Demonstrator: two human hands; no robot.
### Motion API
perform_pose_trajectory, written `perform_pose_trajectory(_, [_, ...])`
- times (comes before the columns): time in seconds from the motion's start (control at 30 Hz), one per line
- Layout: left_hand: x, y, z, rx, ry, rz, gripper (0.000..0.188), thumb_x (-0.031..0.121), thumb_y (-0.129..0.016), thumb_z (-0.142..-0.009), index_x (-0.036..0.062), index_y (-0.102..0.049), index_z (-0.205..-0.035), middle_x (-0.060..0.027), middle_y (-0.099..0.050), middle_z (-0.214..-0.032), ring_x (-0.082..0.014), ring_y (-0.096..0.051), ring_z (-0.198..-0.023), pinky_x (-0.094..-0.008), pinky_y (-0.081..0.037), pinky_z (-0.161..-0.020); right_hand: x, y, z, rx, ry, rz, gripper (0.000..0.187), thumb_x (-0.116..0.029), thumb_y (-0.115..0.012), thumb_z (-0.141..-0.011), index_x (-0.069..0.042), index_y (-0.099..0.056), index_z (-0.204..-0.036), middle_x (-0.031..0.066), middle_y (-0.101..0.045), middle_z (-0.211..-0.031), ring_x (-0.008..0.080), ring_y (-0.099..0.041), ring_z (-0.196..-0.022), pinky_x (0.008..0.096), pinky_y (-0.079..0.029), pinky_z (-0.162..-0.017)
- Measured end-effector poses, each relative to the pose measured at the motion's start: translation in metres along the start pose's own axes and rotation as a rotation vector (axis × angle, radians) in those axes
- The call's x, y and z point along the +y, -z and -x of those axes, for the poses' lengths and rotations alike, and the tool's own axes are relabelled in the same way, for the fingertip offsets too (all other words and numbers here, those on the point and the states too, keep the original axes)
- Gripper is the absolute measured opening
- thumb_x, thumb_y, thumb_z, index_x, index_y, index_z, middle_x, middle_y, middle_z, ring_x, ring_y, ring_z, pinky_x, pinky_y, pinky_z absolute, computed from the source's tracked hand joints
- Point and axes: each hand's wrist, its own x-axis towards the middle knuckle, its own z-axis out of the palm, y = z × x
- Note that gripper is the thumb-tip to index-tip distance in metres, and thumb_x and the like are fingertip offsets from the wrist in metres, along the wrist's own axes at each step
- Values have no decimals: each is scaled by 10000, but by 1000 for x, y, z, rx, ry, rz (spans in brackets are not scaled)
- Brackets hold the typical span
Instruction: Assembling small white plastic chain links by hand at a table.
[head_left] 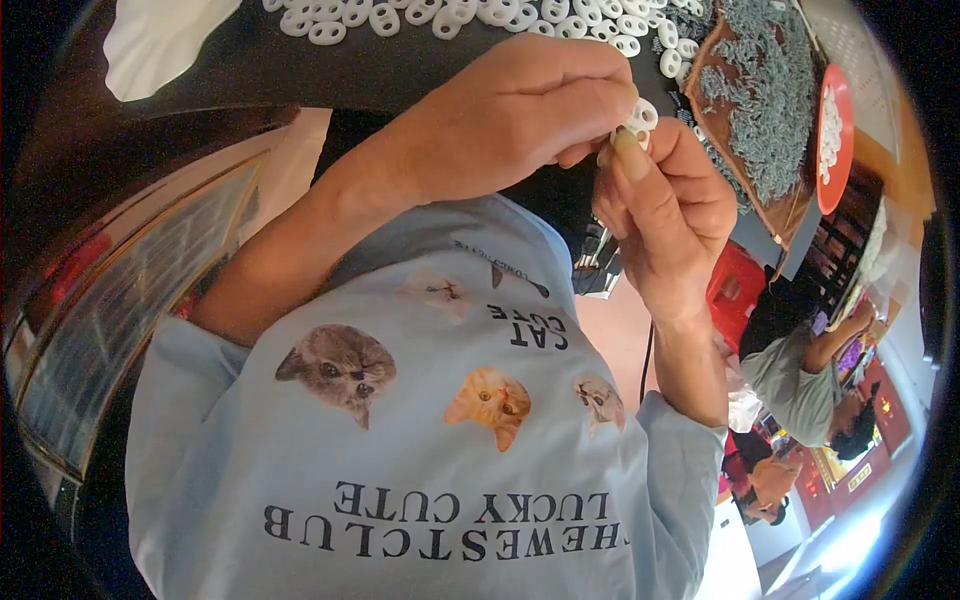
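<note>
White two-holed piece point(644, 114) is pinched in my right hand point(672, 205), probably for steadiness; left hand point(530, 115) meets it, can't tell if gripping.

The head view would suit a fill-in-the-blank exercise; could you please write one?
The left hand and right hand meet at a small ____ holed piece.
On the dark table, similar pieces mostly have ____ holes each.
The plate at the picture's right is coloured ____.
The light-blue shirt shows printed ____ faces.

Missing words: white; two; red; cat.
</note>
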Motion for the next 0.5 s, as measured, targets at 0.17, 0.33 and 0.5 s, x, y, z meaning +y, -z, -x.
perform_pose_trajectory(0.17, [3, -2, -1, 51, 16, 73, 222, 244, -455, -927, 58, -513, -821, 31, -405, -578, -23, -308, -472, -196, -208, -406, -13, -1, -5, -36, 17, 83, 52, -38, -538, -903, 7, -562, -898, -41, -523, -743, 13, -405, -651, 160, -338, -555])
perform_pose_trajectory(0.33, [3, 1, -2, 26, 12, 87, 221, 246, -460, -922, 57, -523, -826, 26, -416, -569, -22, -299, -453, -196, -203, -396, -16, 14, 2, 59, 181, 552, 85, -70, -607, -866, -3, -557, -854, -22, -497, -685, 29, -400, -618, 183, -340, -520])
perform_pose_trajectory(0.5, [3, 0, -1, 25, 26, 53, 213, 245, -478, -914, 56, -535, -835, 26, -444, -585, -16, -322, -459, -185, -215, -398, -24, 12, 1, 71, 403, 972, 349, -86, -705, -762, 16, -528, -1045, 12, -464, -767, 77, -408, -619, 200, -348, -538])
